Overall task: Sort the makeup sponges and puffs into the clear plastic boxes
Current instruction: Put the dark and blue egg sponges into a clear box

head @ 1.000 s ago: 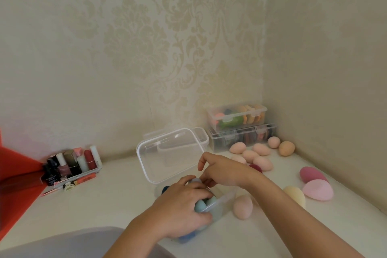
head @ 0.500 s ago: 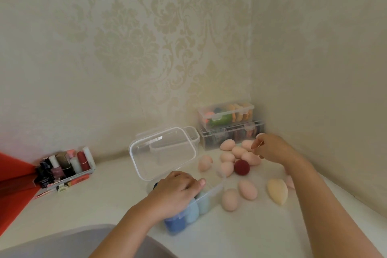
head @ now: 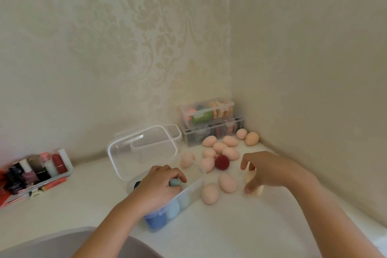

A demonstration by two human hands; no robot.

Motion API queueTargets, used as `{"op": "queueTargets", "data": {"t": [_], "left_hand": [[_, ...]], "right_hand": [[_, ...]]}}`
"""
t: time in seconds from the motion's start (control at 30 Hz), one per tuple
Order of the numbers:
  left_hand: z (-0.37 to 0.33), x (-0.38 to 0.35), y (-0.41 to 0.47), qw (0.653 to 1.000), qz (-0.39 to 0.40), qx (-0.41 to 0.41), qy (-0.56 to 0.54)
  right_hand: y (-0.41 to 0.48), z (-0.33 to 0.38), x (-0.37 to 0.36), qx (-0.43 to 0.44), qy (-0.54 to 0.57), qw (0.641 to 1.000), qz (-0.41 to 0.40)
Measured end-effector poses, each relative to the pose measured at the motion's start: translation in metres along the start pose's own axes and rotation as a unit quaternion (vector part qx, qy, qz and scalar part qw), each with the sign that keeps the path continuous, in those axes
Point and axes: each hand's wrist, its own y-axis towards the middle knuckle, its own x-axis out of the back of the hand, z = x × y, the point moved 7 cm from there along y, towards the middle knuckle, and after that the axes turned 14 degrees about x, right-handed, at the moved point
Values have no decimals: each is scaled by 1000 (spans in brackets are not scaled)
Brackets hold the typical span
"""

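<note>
We face a white tabletop [head: 219, 234] in a corner of cream damask walls [head: 104, 48]. Our left hand [head: 159, 187] grips a teal sponge [head: 174, 182] inside the open box [head: 189, 191]. Pink sponges [head: 227, 183] lie between our hands. Our right hand [head: 270, 172] curls over a cream sponge [head: 258, 190], and we cannot tell whether it grips.

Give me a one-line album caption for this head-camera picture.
Left hand holds a teal sponge in the open clear box; right hand reaches for a cream sponge among pink sponges.
</note>
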Motion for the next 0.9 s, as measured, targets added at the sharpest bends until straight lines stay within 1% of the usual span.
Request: {"op": "queueTargets", "data": {"t": [0.07,0.1,0.23,0.3,0.37,0.4,0.43,0.5,0.57,0.6,0.7,0.8,0.9], "left_hand": [[0,0,1,1000,-2,-2,7],[1,-1,2,1000,-4,-2,4],[2,-1,2,1000,-5,-3,0],[1,-1,2,1000,-4,-7,2],[1,-2,2,1000,-1,-5,5],[1,-2,2,1000,2,-3,5],[1,-2,2,1000,5,-5,6],[2,-4,3,1000,12,-12,9],[2,-4,3,1000,17,-15,11],[1,-4,3,1000,16,-16,15],[3,-4,6,999,9,-19,29],[5,-6,9,999,18,-17,27],[7,-7,10,999,16,-29,19]], "right_hand": [[0,1,-12,15,-33,999,20],[2,2,-15,23,-46,999,15],[7,4,-6,31,-51,997,-38],[10,13,10,37,-9,994,-106],[6,34,31,42,90,976,-195],[4,49,40,56,132,963,-227],[3,66,47,81,146,957,-237],[8,105,51,150,128,959,-203],[21,138,39,214,87,964,-131],[28,148,31,231,50,967,-94],[49,160,8,239,-56,969,-1],[58,161,1,238,-90,966,50],[63,161,-9,235,-159,954,98]]}}
